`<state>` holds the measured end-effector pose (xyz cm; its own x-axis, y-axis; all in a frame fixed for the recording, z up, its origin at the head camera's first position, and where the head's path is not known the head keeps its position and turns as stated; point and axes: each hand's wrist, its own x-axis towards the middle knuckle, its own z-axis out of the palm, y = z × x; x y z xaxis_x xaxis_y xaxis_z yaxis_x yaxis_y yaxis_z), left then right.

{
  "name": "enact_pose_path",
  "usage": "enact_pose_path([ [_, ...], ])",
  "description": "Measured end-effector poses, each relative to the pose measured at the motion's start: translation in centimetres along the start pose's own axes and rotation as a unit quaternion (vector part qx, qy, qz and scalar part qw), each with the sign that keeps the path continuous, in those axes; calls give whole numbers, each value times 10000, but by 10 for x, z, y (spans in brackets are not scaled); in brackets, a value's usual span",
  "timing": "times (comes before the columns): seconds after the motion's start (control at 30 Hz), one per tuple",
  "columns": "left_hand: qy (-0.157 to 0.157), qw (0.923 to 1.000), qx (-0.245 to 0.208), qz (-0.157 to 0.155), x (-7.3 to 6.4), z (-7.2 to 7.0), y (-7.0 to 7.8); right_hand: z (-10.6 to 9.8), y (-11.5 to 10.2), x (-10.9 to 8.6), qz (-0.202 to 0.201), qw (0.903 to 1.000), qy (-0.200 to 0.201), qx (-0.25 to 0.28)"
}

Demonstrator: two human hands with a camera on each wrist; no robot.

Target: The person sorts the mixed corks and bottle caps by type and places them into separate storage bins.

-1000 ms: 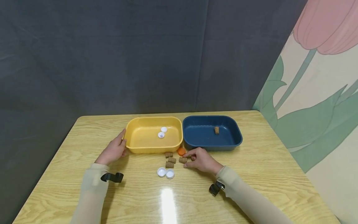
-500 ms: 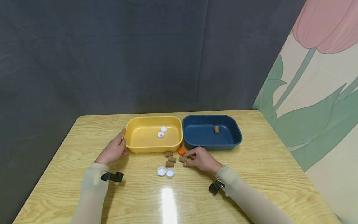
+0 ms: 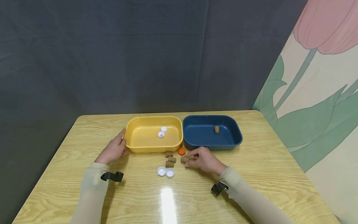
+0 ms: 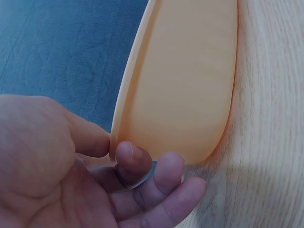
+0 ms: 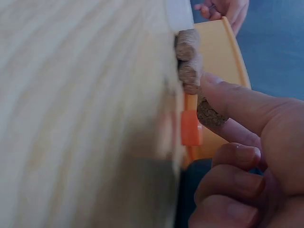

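My right hand [image 3: 205, 160] pinches a cork [image 3: 184, 159] between thumb and index finger, just in front of the blue bin [image 3: 212, 147]. In the right wrist view the held cork [image 5: 211, 114] shows its dark, speckled end, and the other fingers are curled in. An orange bottle cap [image 3: 181, 151] lies just beyond that hand, by the bins. My left hand [image 3: 113, 150] holds the left end of the yellow bin [image 3: 153, 149]. Its thumb [image 4: 92, 138] is at the rim and its index finger bends against the end wall in the left wrist view.
Several loose corks [image 3: 169, 164] lie in front of the yellow bin, with two white caps [image 3: 161, 171] nearer me. Two more white caps [image 3: 161, 134] sit inside the yellow bin. One cork [image 3: 216, 129] lies in the blue bin, which stands right beside the yellow one.
My right hand has shifted slightly to the right, and the pinched cork has moved with it. The left hand and both bins have stayed in place.
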<state>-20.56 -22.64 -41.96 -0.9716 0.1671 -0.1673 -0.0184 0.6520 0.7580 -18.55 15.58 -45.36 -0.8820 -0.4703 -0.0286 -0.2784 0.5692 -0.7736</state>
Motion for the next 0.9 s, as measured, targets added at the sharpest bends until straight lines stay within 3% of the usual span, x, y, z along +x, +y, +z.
enact_pose_path([
  [0.5,0,10000,-84,-24,0,1,-3,-38,-30,-4,43,9993,245,-285],
  [0.9,-32,9998,-162,81,0,1,-1,-75,-30,4,-8,9962,588,-639],
])
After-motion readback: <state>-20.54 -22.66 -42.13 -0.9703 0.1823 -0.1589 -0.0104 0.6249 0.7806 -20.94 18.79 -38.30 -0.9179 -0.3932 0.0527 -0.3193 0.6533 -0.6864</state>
